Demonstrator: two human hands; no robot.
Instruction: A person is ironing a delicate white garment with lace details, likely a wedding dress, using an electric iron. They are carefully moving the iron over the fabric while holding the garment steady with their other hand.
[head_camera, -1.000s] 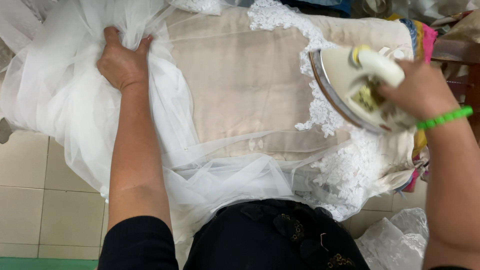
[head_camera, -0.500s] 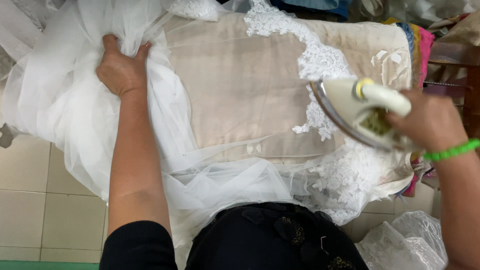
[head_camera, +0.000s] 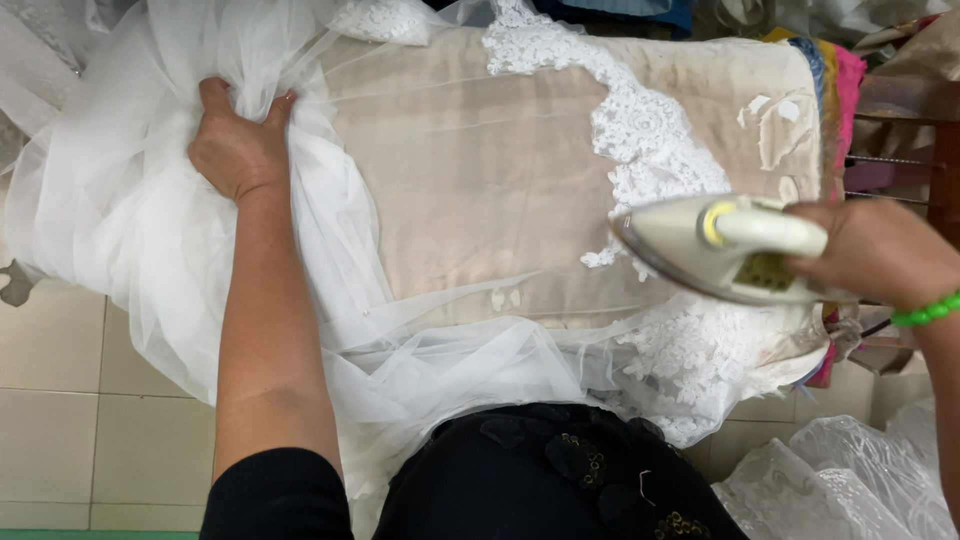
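A white tulle garment with a lace edge lies spread over a beige padded ironing board. My left hand clutches a bunch of the tulle at the board's left side. A cream-coloured clothes iron is held by its handle in my right hand, soleplate down over the lace at the board's right end. A green bead bracelet circles that wrist.
Layered coloured padding shows at the board's right end. Beige floor tiles lie at lower left. More white netting is heaped at lower right. My dark top fills the bottom centre.
My right hand has brought the iron down and toward me along the lace, turning it flatter over the fabric. The left hand stays gripping the tulle.
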